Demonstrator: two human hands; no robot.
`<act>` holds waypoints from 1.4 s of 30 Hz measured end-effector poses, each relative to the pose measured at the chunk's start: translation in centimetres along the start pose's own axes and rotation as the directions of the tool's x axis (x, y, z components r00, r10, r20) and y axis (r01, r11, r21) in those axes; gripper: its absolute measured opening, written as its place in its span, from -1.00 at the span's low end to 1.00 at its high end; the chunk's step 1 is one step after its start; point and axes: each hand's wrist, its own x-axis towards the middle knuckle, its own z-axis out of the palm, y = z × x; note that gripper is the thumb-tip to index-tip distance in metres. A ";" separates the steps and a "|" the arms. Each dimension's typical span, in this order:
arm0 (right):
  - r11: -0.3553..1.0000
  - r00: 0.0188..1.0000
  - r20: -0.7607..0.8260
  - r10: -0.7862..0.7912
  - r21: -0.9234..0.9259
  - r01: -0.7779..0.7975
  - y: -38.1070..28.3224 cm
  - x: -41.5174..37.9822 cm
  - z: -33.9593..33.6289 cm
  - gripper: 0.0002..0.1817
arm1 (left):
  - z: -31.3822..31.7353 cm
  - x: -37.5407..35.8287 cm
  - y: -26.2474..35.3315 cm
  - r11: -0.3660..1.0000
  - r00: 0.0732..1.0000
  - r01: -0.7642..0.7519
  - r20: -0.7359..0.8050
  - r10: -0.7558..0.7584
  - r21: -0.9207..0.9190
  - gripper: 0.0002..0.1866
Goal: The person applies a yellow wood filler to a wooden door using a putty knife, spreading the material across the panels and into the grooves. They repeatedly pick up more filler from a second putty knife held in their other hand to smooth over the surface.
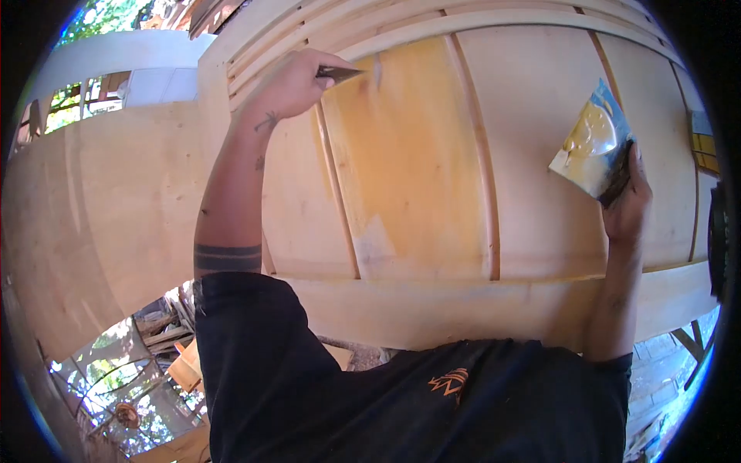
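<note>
My left hand is closed around a dark, thin spreader, whose pointed end meets the upper left part of a wooden panel. Yellow-orange material is smeared over much of that panel, with a paler patch near its lower edge. On the right, my right hand grips a flat, roughly square plate by its lower right side. Glossy yellow paste lies on the plate, which also has blue and dark stained areas. The plate is held above the neighbouring panels, and part of it is covered by my fingers.
Brown strips divide the wooden panels. Curved slats run along the top, and a plain rail crosses in front of my torso. A broad wooden surface extends left. Yellow and grey boxes stand at the far right.
</note>
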 end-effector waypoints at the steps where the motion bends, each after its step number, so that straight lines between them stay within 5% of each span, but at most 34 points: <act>1: 1.000 1.000 -0.017 0.000 -0.006 0.000 0.1 0.0 0.0 -0.54 | 0.7 -0.9 0.1 1.000 1.000 -0.014 0.002 0.014 -0.002 -0.66; 3: 1.000 0.998 -0.055 -0.010 -0.024 0.009 -0.1 -0.1 -0.2 -0.55 | 2.7 -3.6 0.8 0.999 0.999 -0.052 0.004 0.052 -0.008 -0.67; 6: 1.000 0.995 0.095 -0.015 -0.001 0.015 -0.2 0.0 -1.1 -0.56 | 5.8 -8.7 4.0 0.992 0.997 -0.068 -0.017 0.070 0.102 -0.67; 9: 0.993 0.979 -0.203 -0.028 -0.120 0.003 -0.1 -0.4 1.0 -0.57 | 9.2 -13.9 5.9 0.992 0.997 -0.078 -0.019 0.080 0.098 -0.66; 12: 1.000 0.989 0.149 -0.015 0.012 0.013 -0.2 -0.3 0.1 -0.58 | 10.6 -18.4 9.1 0.993 0.997 -0.074 0.035 0.071 0.092 -0.64; 15: 1.000 1.000 -0.016 -0.002 -0.007 0.002 0.5 -0.9 2.0 -0.59 | 10.7 -20.3 9.0 1.000 0.999 -0.018 0.045 0.017 0.024 -0.71; 16: 1.000 0.999 -0.028 -0.017 -0.020 0.016 0.7 -1.2 2.7 -0.59 | 10.1 -20.4 9.0 0.988 0.995 0.026 -0.094 -0.041 -0.154 -0.73; 18: 0.998 0.997 -0.066 -0.044 -0.046 0.041 1.3 -2.3 3.3 -0.60 | 8.7 -20.5 9.0 0.862 0.932 0.027 -0.300 -0.206 -0.506 -0.78; 20: 1.000 1.000 -0.007 -0.028 -0.005 0.028 1.8 -3.5 4.0 -0.59 | 8.4 -21.1 7.9 0.524 0.910 -0.065 -0.266 -0.317 -0.849 -0.79; 21: 1.000 0.999 -0.050 -0.016 0.009 0.017 2.2 -4.5 5.2 -0.58 | 8.5 -21.2 7.4 0.306 0.903 -0.126 -0.237 -0.359 -0.944 -0.79; 24: 1.000 0.988 -0.153 0.012 -0.004 -0.013 2.9 -7.4 8.4 -0.55 | 9.7 -21.2 8.3 0.026 0.880 -0.260 -0.248 -0.406 -0.965 -0.80; 25: 1.000 0.992 -0.127 0.010 -0.011 -0.011 3.2 -8.2 8.6 -0.56 | 10.2 -21.3 7.9 0.087 0.873 -0.275 -0.286 -0.395 -0.958 -0.77; 27: 0.999 0.996 -0.089 0.003 -0.034 -0.006 3.6 -9.0 8.2 -0.57 | 10.7 -21.8 9.1 0.530 0.822 -0.179 -0.422 -0.382 -0.829 -0.74; 28: 0.999 0.997 -0.072 -0.001 -0.047 -0.003 3.8 -9.3 7.7 -0.57 | 11.1 -22.0 9.6 0.711 0.798 -0.105 -0.486 -0.358 -0.696 -0.73; 29: 0.998 0.999 -0.050 -0.001 -0.058 -0.002 4.3 -9.6 7.0 -0.57 | 12.2 -22.0 9.4 0.905 0.809 -0.109 -0.565 -0.160 -0.412 -0.67; 30: 0.999 0.997 -0.080 0.008 -0.048 -0.012 4.5 -9.7 6.7 -0.58 | 13.0 -22.0 9.4 0.958 0.841 -0.066 -0.532 -0.097 -0.279 -0.66; 32: 0.999 0.990 -0.138 0.036 -0.019 -0.039 4.8 -9.6 5.8 -0.58 | 14.5 -22.0 9.6 1.000 0.904 0.007 -0.428 -0.001 0.012 -0.61; 38: 0.997 0.974 -0.228 0.013 -0.074 -0.030 5.8 -9.7 4.3 -0.58 | 18.7 -18.9 8.7 0.955 0.867 0.081 -0.493 0.074 0.286 -0.47; 42: 0.997 0.989 -0.148 -0.021 -0.076 0.010 5.6 -9.4 3.1 -0.56 | 21.4 -21.6 10.4 0.951 0.896 0.149 -0.444 -0.014 0.271 -0.43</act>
